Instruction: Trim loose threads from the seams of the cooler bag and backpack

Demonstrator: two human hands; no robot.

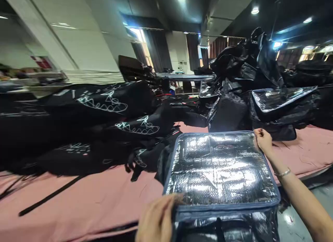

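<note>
While left hand (pixel 156 217) and right hand (pixel 264 140) grip panel (pixel 221 169) edges, pink cloth (pixel 111 197) spreads leftward.

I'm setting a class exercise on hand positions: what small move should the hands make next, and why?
Perhaps the right hand should gently tug the silver panel outward while the left hand steadies it: the right pinches its far-right corner, the left is at its near-left corner, and its surface looks rippled.

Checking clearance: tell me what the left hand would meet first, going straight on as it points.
Likely the silver panel right away: the left hand seems to touch its near-left corner.
</note>
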